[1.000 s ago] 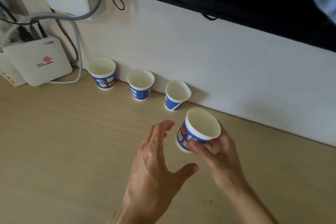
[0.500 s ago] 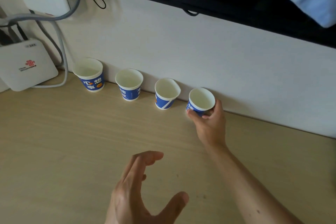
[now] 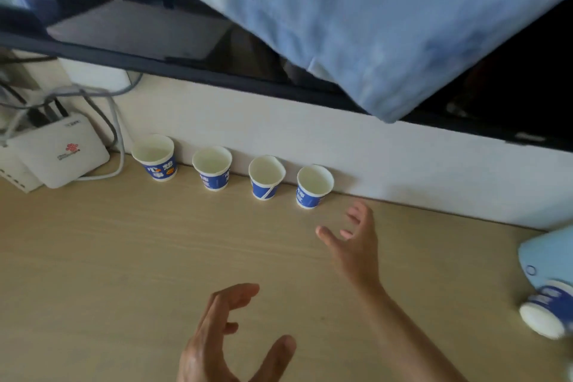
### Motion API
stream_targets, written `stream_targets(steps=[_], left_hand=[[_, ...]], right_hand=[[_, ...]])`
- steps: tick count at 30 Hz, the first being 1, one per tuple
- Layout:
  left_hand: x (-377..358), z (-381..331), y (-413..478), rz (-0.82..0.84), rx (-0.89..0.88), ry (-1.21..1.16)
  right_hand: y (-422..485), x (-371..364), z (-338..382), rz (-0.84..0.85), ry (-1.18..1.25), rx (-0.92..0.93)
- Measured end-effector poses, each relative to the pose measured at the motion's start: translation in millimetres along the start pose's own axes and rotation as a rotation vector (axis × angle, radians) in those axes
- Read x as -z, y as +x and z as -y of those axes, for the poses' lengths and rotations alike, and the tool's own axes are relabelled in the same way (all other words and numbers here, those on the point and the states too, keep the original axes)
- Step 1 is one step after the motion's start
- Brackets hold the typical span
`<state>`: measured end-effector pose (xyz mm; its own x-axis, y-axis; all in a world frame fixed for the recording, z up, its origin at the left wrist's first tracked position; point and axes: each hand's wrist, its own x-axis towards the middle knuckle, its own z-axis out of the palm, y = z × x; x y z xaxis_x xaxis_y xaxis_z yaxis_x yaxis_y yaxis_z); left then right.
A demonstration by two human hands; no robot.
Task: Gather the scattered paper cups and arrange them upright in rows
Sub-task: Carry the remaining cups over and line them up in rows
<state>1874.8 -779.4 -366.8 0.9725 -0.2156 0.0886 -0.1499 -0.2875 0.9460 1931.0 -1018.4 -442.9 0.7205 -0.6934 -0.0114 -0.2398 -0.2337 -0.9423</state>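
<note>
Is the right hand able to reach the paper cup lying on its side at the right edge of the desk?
Probably yes. The right hand is open and empty, and only bare desk lies between it and the tipped cup.

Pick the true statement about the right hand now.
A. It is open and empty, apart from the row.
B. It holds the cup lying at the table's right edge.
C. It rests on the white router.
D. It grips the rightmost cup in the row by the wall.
A: the right hand hangs open with spread fingers, just clear of the rightmost cup, which stands upright alone by the wall.
</note>
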Motion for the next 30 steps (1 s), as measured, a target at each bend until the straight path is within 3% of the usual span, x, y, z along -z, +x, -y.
stream_targets(steps=[7, 13, 17, 22, 26, 30], left_hand=[[-28.1, -92.1, -64.8, 0.112, 0.088, -0.003], [-101.6, -152.1, -105.5, 0.343, 0.167, 0.001], [-146.6, -185.6, -133.5, 0.458, 0.174, 0.031], [-195.6, -214.9, -161.7, 0.538, 0.207, 0.079], [-226.3, -233.2, -182.2, 0.578, 0.176, 0.113], [-240.4, -242.0, -197.1, 0.583, 0.154, 0.154]], right_hand=[[-123.6, 147.8, -11.0, -0.017, 0.034, -0.237], [-150.2, 264.4, -19.5, -0.144, -0.021, -0.25], [-147.2, 338.5, -29.0, -0.244, -0.164, -0.231], [-151.3, 410.8, -52.9, -0.417, -0.528, -0.319], [-158.7, 438.9, -81.6, -0.261, -0.712, -0.436], [-160.8, 444.6, -100.6, -0.175, -0.763, -0.432]])
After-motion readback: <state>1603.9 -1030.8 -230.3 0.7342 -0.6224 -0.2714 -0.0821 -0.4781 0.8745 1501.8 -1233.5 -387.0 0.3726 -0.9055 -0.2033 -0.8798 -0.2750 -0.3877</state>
